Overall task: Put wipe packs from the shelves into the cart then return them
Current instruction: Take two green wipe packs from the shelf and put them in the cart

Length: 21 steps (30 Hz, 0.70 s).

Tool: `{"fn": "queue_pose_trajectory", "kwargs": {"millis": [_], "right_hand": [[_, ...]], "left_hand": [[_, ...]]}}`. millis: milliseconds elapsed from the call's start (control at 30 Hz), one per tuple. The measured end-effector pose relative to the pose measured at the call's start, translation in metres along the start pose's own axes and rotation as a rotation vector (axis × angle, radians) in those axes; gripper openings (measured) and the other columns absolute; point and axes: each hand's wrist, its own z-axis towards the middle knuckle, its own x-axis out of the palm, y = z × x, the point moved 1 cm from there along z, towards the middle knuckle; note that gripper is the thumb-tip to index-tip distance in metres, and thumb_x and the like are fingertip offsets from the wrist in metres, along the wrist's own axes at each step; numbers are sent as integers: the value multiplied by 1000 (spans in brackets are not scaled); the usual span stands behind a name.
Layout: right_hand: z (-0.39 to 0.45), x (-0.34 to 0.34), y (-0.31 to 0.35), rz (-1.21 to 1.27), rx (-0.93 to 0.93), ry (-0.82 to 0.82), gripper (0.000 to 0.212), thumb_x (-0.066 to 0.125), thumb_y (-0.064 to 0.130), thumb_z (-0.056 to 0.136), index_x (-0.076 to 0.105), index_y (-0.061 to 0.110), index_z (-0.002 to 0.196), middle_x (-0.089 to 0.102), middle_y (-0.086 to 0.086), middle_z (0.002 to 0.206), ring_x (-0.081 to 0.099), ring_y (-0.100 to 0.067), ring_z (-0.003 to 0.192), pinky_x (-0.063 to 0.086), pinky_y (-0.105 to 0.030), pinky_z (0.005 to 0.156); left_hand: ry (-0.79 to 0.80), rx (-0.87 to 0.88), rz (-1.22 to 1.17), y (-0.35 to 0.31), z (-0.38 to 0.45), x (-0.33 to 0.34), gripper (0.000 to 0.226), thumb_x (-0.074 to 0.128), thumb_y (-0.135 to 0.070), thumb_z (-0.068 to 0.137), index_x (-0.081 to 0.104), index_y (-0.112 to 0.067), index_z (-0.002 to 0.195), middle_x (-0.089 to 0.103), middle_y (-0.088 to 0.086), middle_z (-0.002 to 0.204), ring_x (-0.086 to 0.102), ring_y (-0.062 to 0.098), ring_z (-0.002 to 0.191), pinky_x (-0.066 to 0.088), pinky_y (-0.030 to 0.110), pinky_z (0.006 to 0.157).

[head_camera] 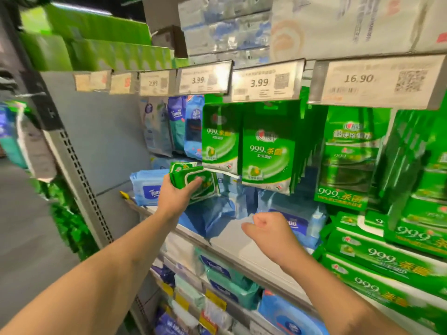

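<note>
Left hand (pixel 177 194) gripping a small stack of green wipe packs (pixel 193 181), fingers wrapped over the front, thumb side hidden behind. Stack held at shelf height, just in front of the hanging green packs (pixel 264 153) and above the blue wipe packs (pixel 147 187) lying on the shelf (pixel 229 245). Cannot tell whether the stack touches the hanging row or sits just clear of it.

Right hand (pixel 271 227) curled into a loose fist, holding nothing, hovering over the bare shelf board, near the blue packs at the back.

Cart not in view. Frame strongly blurred at the edges; price tags (pixel 262 82) above the hanging row legible, pack lettering only partly.

Progress, judged from the layout alone: packs in hand at the shelf, none visibly in a cart. Consistent either with the pick stage (packs just lifted off) or with the return stage (packs going back to the hooks or the board). Not decidable from this view. Either way, at least one transfer left for this stack.

Risk noted: several slim packs held in a one-handed grip, outer ones likely to slip or fan out.
</note>
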Motion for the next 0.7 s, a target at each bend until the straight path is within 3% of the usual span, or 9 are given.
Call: {"fn": "queue_pose_trajectory", "kwargs": {"millis": [100, 233, 400, 467, 500, 533, 600, 700], "right_hand": [[19, 29, 26, -6, -42, 31, 55, 68, 11, 86, 23, 21, 56, 14, 8, 51, 16, -10, 48, 10, -27, 47], [51, 78, 57, -38, -92, 61, 57, 69, 13, 85, 22, 22, 55, 17, 6, 46, 18, -9, 44, 14, -29, 47], [105, 127, 91, -193, -100, -71, 46, 73, 17, 81, 35, 17, 54, 34, 5, 50, 39, -21, 56, 29, -35, 56], [128, 137, 103, -260, -9, -175, 23, 70, 22, 83, 59, 13, 65, 62, -7, 68, 61, -31, 76, 43, -37, 67], [140, 141, 107, -298, 66, -214, 21, 68, 28, 86, 70, 8, 80, 71, -16, 87, 66, -36, 92, 47, -38, 77], [152, 144, 107, -314, 159, -253, 34, 65, 34, 88, 73, 3, 97, 72, -23, 107, 65, -40, 106, 48, -39, 86], [168, 149, 109, -338, 287, -264, 55, 61, 42, 91, 66, -4, 120, 64, -28, 131, 59, -43, 122, 46, -40, 98], [187, 153, 105, -444, 273, -130, 65, 63, 46, 92, 52, 7, 142, 54, -21, 147, 52, -39, 133, 41, -39, 106]], "left_hand": [[-1, -25, -122, -14, 1, -25, 54, 79, -30, 86, 43, -35, 126, 67, 1, 113, 70, 26, 99, 60, 53, 83], [-57, 14, -149, -26, 9, -69, 34, 68, -20, 89, 52, -31, 117, 67, 5, 97, 69, 25, 76, 57, 37, 57], [-121, 5, -183, -22, 38, -130, 20, 65, -35, 95, 57, -21, 107, 66, 6, 84, 66, 24, 64, 54, 35, 46], [-111, -14, -217, -15, 50, -149, 22, 64, -37, 97, 56, -19, 108, 67, 7, 85, 67, 25, 66, 56, 34, 48], [-100, -21, -236, -11, 56, -157, 23, 64, -37, 97, 56, -18, 108, 68, 9, 87, 69, 25, 70, 57, 35, 52], [-87, -28, -245, -5, 62, -165, 24, 64, -37, 97, 57, -18, 108, 69, 11, 91, 71, 26, 74, 58, 36, 56], [-58, -44, -243, 7, 72, -176, 24, 64, -37, 96, 57, -18, 108, 70, 12, 93, 72, 27, 76, 58, 41, 58], [-5, -76, -214, 24, 87, -187, 20, 65, -40, 95, 59, -23, 104, 72, 13, 95, 73, 30, 78, 59, 50, 61]]}}
